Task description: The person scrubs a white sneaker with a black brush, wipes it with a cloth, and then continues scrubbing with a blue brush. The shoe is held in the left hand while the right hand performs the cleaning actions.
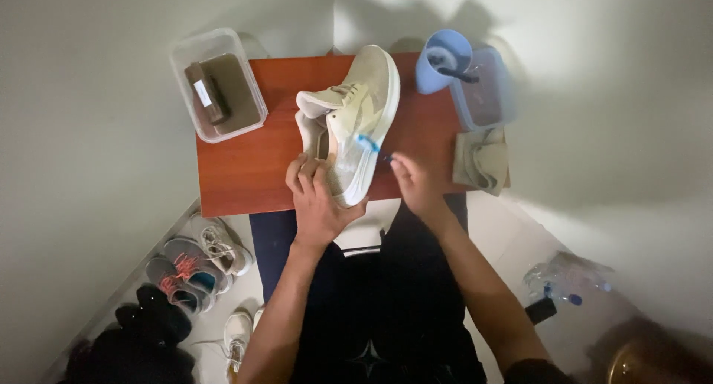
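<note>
Hands [319, 202] on shoe [356, 124], mid-table [245, 168]

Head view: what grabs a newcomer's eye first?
The pale shoe tipped on its side mid-table, left hand gripping its heel end while the right hand holds a small blue brush against its side. Next, the red-brown table with a clear tub at its back-left corner and a blue cup back-right.

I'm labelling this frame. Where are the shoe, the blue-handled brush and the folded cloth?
shoe [368, 94]: head view, on its pale side panel.
blue-handled brush [368, 143]: head view, on the blue handle.
folded cloth [483, 160]: head view, on its middle fold.
</note>
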